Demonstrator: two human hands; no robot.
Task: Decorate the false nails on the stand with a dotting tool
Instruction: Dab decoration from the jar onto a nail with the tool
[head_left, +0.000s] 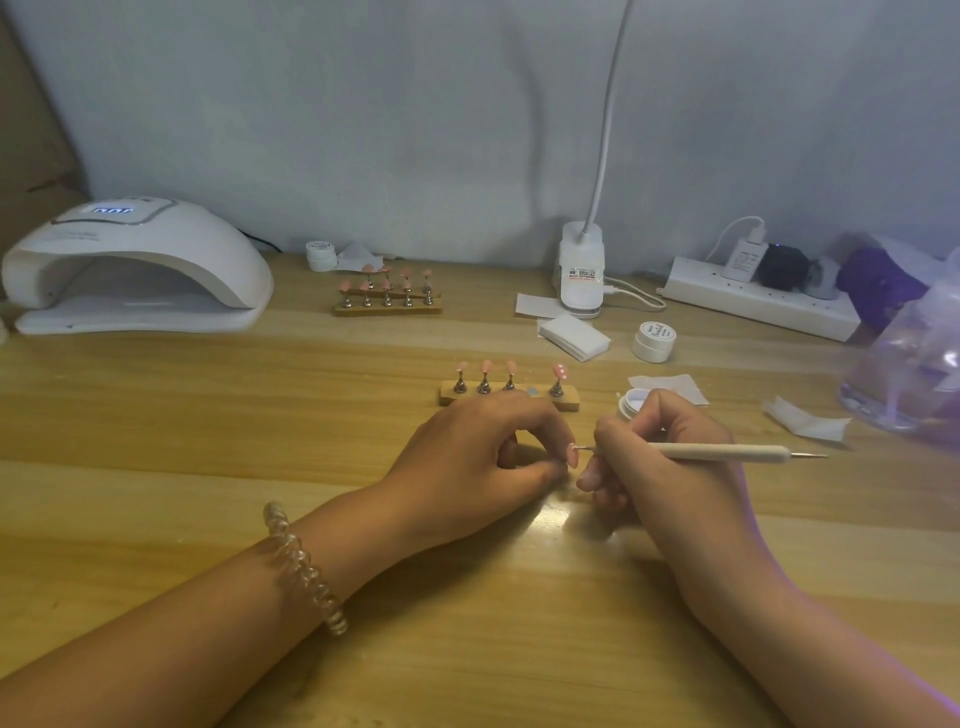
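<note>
While both forearms reach in from the near edge across the wooden surface (208, 415), I see the left hand (478, 452) resting knuckles-up, centre frame, wrist angled right, coil hair tie (304, 566) on that wrist. Right hand (660, 457) sits just right of it, heel down on the surface, fingers pointing left toward the other hand.

Hard to read: the pink false nail (572, 455) is tiny, and whatever carries it is hidden behind the left fingers. The tool's thin left tip reaches the nail's upper edge; I can't tell if it truly touches. The left hand covers the near side of the stand (452, 399). The open jar (636, 402) is half hidden behind the right hand. Right edge of the frame is a blurry plastic bag (909, 364).

Grip: the left hand is curled, thumb and index pinching the false nail between the two hands. The right hand is curled in a pen grip around the dotting tool (727, 453), shaft lying level and pointing right, second metal tip free at the right end.

The stand lies just beyond the left hand, holding four pink nails (485, 368) upright, with one gap; the rightmost nail (560, 371) has white dots. Second stand (387, 306) is farther back, nail lamp (135, 265) far left, closed jar (654, 341) far right of centre.
</note>
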